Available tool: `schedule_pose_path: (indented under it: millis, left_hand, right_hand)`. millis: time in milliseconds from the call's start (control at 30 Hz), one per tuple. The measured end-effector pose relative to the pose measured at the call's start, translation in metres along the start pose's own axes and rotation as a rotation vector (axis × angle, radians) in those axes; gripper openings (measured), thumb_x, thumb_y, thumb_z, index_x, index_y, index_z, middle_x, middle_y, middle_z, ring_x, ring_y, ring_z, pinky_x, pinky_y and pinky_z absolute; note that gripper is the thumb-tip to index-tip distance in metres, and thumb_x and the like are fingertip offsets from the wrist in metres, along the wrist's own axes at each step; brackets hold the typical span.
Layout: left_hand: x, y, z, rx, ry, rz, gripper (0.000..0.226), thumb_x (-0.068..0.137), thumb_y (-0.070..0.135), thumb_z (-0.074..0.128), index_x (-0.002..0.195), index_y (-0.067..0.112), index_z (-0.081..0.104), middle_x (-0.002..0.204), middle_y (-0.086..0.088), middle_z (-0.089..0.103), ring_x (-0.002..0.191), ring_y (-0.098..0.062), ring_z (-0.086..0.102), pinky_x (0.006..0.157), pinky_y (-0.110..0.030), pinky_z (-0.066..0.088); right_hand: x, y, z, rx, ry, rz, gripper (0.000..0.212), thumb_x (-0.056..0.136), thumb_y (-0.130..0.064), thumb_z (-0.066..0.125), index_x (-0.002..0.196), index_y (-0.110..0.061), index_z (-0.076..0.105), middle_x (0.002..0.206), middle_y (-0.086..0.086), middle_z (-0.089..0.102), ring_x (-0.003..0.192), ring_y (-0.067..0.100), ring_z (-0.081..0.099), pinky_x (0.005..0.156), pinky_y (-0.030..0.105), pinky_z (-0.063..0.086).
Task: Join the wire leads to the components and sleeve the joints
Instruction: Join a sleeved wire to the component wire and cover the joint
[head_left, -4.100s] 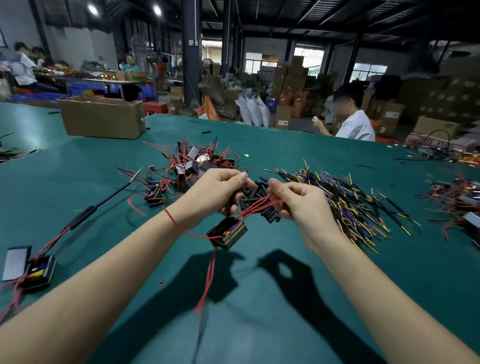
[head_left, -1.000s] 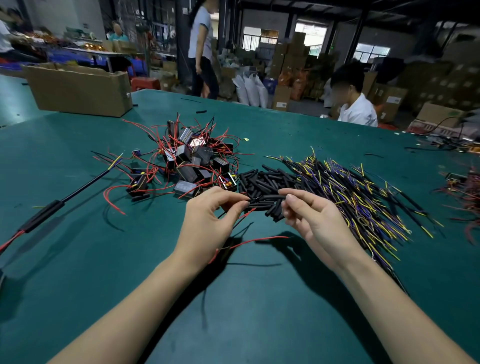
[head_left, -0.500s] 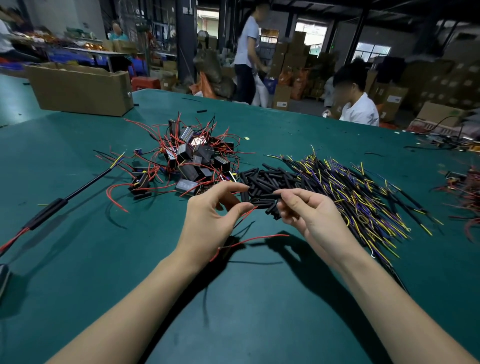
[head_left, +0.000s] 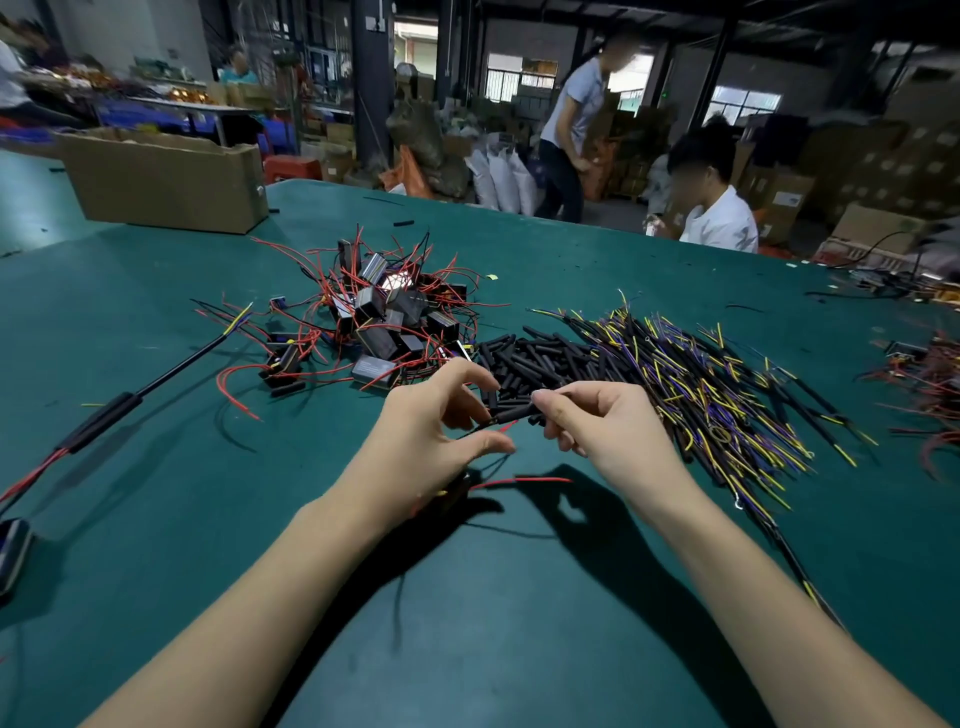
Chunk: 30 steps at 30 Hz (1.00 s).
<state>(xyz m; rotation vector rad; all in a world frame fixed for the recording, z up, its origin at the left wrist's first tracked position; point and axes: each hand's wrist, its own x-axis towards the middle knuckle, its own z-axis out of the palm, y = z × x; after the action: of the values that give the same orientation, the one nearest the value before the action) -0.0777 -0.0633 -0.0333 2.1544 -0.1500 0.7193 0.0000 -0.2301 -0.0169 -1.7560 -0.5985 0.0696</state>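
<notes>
The right hand (head_left: 602, 431) now holds a single black sleeve (head_left: 514, 414) pinched between thumb and fingertips, lifted clear of the pile of sleeves (head_left: 535, 364) that lies just beyond both hands; half a second ago those fingers were down among the loose tubes, picking. The left hand (head_left: 426, 431) has opened a little since then, thumb and forefinger spread in a loose curve, with a thin red lead (head_left: 508, 427) running from between its fingers to the near mouth of the sleeve. That reads as the threading step begun: the tube is chosen and the wire end is being fed in, so the joint itself is not yet covered. Whether the left fingers actually pinch the lead or only guide it I cannot tell, since the wire is fine and slightly blurred at that spot. Under the left wrist a dark component (head_left: 454, 493) shows only as an edge, and a second red lead (head_left: 540, 480) trails from it toward the right forearm. Beyond the left hand sits the heap of components (head_left: 389, 312) with red wires; beyond the right hand, the bundle of yellow and purple wires (head_left: 701, 384). How far the lead has entered the sleeve is hidden inside the tube.
</notes>
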Motion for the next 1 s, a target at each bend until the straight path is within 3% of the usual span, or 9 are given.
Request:
schedule_pose_path:
  millis: [100,200,333,600,700,867,1000]
  left_hand:
    - [0.002,-0.008,-0.020,0.273,-0.147,-0.055,0.026,0.069,0.041,0.081,0.088,0.028,0.068,0.081,0.015,0.065,0.081,-0.004,0.059,0.080,-0.025,0.045]
    - [0.001,-0.012,-0.027,0.242,-0.206,-0.107,0.014,0.073,0.034,0.080,0.067,0.032,0.067,0.072,0.015,0.065,0.074,0.001,0.058,0.073,-0.022,0.045]
    - [0.001,-0.010,-0.019,0.218,-0.165,-0.060,0.014,0.076,0.028,0.079,0.069,0.018,0.073,0.075,0.008,0.063,0.072,-0.004,0.057,0.069,-0.024,0.046]
    - [-0.001,-0.005,-0.009,0.118,-0.058,-0.084,0.009,0.076,0.023,0.079,0.070,0.017,0.074,0.074,0.007,0.063,0.073,-0.007,0.059,0.073,-0.029,0.046]
    - [-0.003,-0.003,-0.003,0.110,-0.046,-0.095,0.009,0.074,0.019,0.080,0.070,0.013,0.075,0.073,0.001,0.063,0.072,-0.011,0.058,0.070,-0.024,0.041]
    - [-0.005,0.002,0.000,0.014,0.053,-0.139,0.021,0.071,0.025,0.083,0.083,0.016,0.068,0.076,0.004,0.064,0.066,-0.002,0.054,0.061,-0.010,0.038]
    - [-0.005,0.006,0.003,0.003,0.030,-0.071,0.008,0.079,0.016,0.076,0.075,0.012,0.070,0.068,0.007,0.067,0.064,-0.004,0.058,0.058,-0.009,0.038]
  right_hand:
    - [0.000,0.004,-0.003,0.009,0.036,0.027,0.026,0.088,-0.018,0.066,0.064,-0.009,0.066,0.054,-0.003,0.060,0.047,0.004,0.046,0.048,0.011,0.036]
    - [0.001,0.006,-0.004,0.036,0.033,0.052,0.027,0.088,-0.019,0.066,0.063,-0.009,0.066,0.055,-0.003,0.061,0.047,0.005,0.046,0.048,0.011,0.035]
    - [-0.001,0.002,-0.004,0.152,-0.012,0.083,0.030,0.088,-0.020,0.067,0.059,-0.010,0.065,0.054,-0.001,0.060,0.045,0.005,0.044,0.047,0.012,0.035]
    - [-0.004,0.000,0.004,0.219,-0.033,0.069,0.019,0.083,-0.014,0.070,0.065,-0.013,0.070,0.055,-0.001,0.062,0.048,0.006,0.047,0.047,0.012,0.034]
    - [-0.005,0.000,0.006,0.156,-0.092,0.048,0.011,0.082,-0.009,0.072,0.072,-0.013,0.074,0.056,-0.001,0.064,0.048,0.003,0.049,0.049,0.010,0.038]
    - [-0.006,0.000,0.009,0.060,-0.118,0.015,0.014,0.082,-0.007,0.072,0.071,-0.016,0.074,0.057,-0.002,0.065,0.052,0.002,0.054,0.055,0.013,0.043]
    - [-0.006,0.000,0.009,0.159,-0.127,0.044,0.011,0.082,-0.006,0.071,0.076,-0.014,0.075,0.062,0.001,0.067,0.051,0.003,0.052,0.053,0.012,0.041]
